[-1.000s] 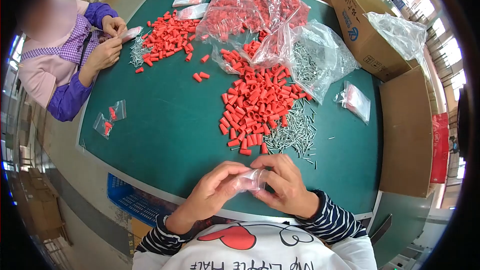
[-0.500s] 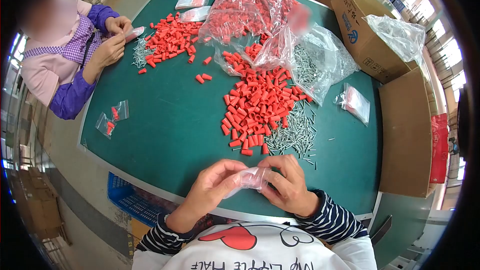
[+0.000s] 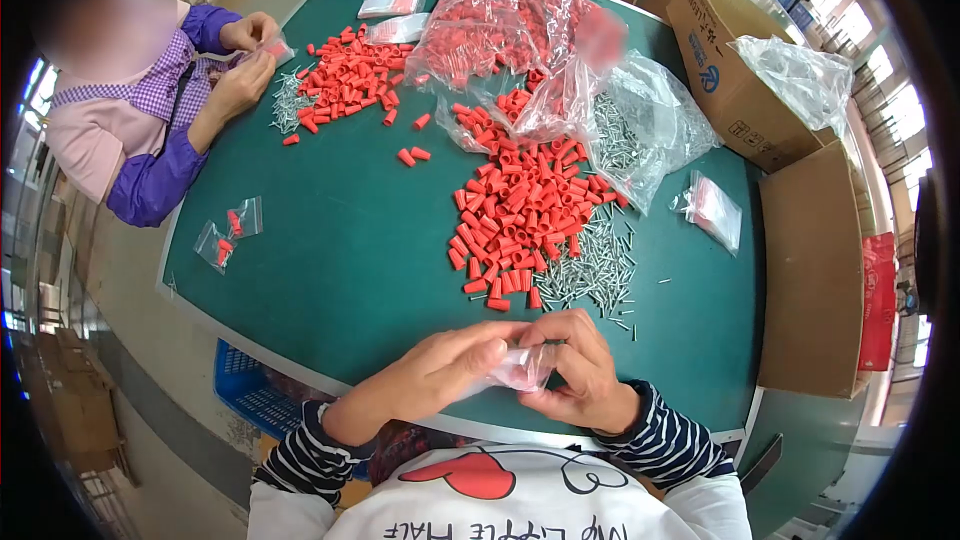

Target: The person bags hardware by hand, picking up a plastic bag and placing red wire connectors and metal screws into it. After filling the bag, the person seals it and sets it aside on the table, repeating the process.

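1. This is a packing workshop on a factory floor, where a big green table (image 3: 330, 240) serves as a shared bench.
2. Just toward 1 o'clock from the middle, loose red caps (image 3: 520, 210) lie heaped, with scattered screws (image 3: 595, 270) touching the heap's 4 o'clock edge.
3. At 12 o'clock, large clear sacks (image 3: 500, 25) hold more caps and screws in bulk.
4. At 6 o'clock, the left hand (image 3: 440, 370) and right hand (image 3: 580, 370) pinch a small clear bag (image 3: 520, 368). Filled packets (image 3: 228, 232) lie at 9 o'clock.
5. A co-worker (image 3: 140, 110) at 10 o'clock handles a packet beside a second heap.
6. A cardboard box (image 3: 730, 70) stands at 2 o'clock, and a blue crate (image 3: 250, 390) sits below the table at 7 o'clock.
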Available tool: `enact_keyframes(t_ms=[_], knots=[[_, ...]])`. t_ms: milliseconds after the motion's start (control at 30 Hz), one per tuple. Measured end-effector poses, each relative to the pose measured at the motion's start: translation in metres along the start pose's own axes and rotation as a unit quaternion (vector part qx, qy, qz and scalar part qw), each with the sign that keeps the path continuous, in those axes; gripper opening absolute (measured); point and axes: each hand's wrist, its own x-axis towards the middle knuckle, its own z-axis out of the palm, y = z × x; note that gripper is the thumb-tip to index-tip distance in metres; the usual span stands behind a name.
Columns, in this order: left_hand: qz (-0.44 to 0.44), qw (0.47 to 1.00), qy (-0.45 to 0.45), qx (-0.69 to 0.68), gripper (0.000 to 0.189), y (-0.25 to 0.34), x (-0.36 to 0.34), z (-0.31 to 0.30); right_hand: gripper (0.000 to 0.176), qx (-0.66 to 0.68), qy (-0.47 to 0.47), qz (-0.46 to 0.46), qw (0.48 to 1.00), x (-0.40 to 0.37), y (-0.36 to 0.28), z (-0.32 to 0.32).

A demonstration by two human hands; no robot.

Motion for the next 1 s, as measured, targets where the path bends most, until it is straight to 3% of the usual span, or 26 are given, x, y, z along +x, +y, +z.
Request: enact_keyframes(t_ms=[100, 200, 333, 433, 533, 633, 833, 1000], knots=[[-0.008, 1.000, -0.007, 0.006, 0.049, -0.002, 0.004, 0.003, 0.033, 0.001, 0.013, 0.028, 1.000, -0.001, -0.003, -0.005], [-0.009, 1.000, -0.010, 0.018, 0.050, 0.000, 0.009, 0.006, 0.028, 0.103, 0.046, 0.139, 0.984, -0.009, -0.007, -0.009], [-0.050, 0.999, -0.012, 0.014, 0.057, -0.005, 0.012, 0.002, 0.022, 0.160, 0.081, 0.198, 0.964, -0.016, -0.003, -0.022], [-0.069, 0.997, 0.010, -0.034, 0.059, -0.004, 0.014, 0.003, 0.019, 0.148, 0.085, 0.197, 0.965, -0.016, 0.002, -0.034], [-0.097, 0.987, -0.027, -0.125, 0.069, -0.005, 0.017, 0.006, 0.018, 0.166, 0.040, 0.208, 0.963, -0.017, 0.004, -0.039], [-0.101, 0.973, -0.056, -0.202, 0.058, -0.007, 0.018, 0.013, 0.018, 0.213, 0.041, 0.285, 0.934, -0.017, 0.002, -0.043], [-0.076, 0.988, -0.086, -0.107, 0.053, -0.004, 0.019, 0.018, 0.019, 0.196, 0.002, 0.314, 0.929, -0.020, 0.009, -0.050], [-0.079, 0.994, -0.074, 0.035, 0.055, 0.002, 0.021, 0.019, 0.019, 0.141, -0.037, 0.243, 0.959, -0.013, 0.004, -0.056]])
